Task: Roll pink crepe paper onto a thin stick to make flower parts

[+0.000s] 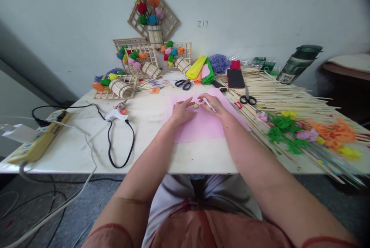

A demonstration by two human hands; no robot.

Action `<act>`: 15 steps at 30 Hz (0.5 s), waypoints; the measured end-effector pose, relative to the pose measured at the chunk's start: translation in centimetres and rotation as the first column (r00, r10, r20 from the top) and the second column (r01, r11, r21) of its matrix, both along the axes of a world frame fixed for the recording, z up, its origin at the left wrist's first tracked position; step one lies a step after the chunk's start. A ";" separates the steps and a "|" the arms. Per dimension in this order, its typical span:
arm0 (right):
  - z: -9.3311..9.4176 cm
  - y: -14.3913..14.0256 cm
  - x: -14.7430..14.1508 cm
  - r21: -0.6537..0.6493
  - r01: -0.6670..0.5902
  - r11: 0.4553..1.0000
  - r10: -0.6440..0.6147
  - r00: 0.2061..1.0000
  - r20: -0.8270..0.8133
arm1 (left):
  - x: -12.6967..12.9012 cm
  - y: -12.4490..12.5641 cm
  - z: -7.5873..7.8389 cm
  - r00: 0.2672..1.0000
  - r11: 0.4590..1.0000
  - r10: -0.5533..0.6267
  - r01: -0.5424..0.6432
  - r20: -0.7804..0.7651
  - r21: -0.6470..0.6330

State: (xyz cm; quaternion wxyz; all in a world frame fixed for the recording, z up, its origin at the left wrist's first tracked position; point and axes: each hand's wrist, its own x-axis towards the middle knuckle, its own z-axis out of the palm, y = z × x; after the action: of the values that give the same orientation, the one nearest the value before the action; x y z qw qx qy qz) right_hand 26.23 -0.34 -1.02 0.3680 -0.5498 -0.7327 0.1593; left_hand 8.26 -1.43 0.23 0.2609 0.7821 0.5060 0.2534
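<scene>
A pink sheet [202, 126] lies flat on the white table [144, 159] in front of me. My left hand [182, 111] rests on the sheet, fingertips next to a small yellow-green round piece [195, 105]. My right hand [212, 105] grips a white pen [208, 104], its tip near that round piece.
A glue gun [115, 114] with a black cord and a power strip [37, 140] lie to the left. Blue scissors [182, 83], black scissors [247, 98], a phone [235, 78], a pile of wooden sticks [283, 95], paper flowers [312, 132] and stick-frame crafts [138, 63] fill the back and right.
</scene>
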 end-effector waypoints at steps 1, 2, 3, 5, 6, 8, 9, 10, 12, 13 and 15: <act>-0.1 0.0 0.0 0.003 -0.009 1.000 0.009 1.000 0.007 | 0.0 0.0 0.0 1.000 1.000 0.003 -0.003 0.011 0.001; -0.1 0.1 -0.1 0.006 -0.018 1.000 0.018 1.000 0.017 | 0.0 0.1 -0.1 1.000 1.000 0.007 -0.007 0.019 0.001; -0.2 0.1 -0.2 0.008 -0.025 1.000 0.024 0.999 0.031 | 0.0 0.2 -0.2 1.000 1.000 0.015 -0.015 0.025 0.001; -0.2 0.1 -0.6 0.011 -0.028 1.000 0.027 0.997 0.071 | -0.1 0.5 -0.3 0.998 0.999 0.047 -0.047 0.039 0.006; -0.2 0.1 -0.7 0.009 -0.022 1.000 0.021 0.996 0.090 | -0.3 0.7 -0.3 0.996 0.997 0.074 -0.075 0.051 0.013; -0.2 0.1 -1.1 0.000 -0.001 1.000 0.001 0.994 0.110 | -0.6 1.1 -0.3 0.984 0.987 0.156 -0.159 0.082 0.026; -0.2 0.1 -1.3 -0.004 0.017 1.000 -0.017 0.994 0.109 | -0.8 1.3 -0.2 0.972 0.975 0.214 -0.218 0.092 0.032; -0.2 0.1 -1.4 -0.008 0.038 0.999 -0.037 0.994 0.099 | -1.0 1.4 -0.1 0.955 0.957 0.282 -0.287 0.096 0.047; -0.2 0.1 -1.7 -0.025 0.069 0.997 -0.068 0.996 0.062 | -1.4 1.7 0.0 0.923 0.923 0.369 -0.378 0.108 0.074; -0.3 0.2 -1.8 -0.039 0.069 0.997 -0.067 0.997 0.034 | -1.5 1.7 0.1 0.912 0.911 0.394 -0.404 0.110 0.081; -0.6 0.4 -1.9 -0.079 0.039 0.996 -0.042 0.998 -0.044 | -1.6 1.8 0.2 0.905 0.904 0.412 -0.420 0.104 0.077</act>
State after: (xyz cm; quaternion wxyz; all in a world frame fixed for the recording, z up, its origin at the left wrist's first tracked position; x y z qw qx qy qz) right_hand 24.32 0.07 -1.61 0.3660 -0.5747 -0.7060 0.1929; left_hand 6.70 0.34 0.44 0.1837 0.6564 0.6366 0.3608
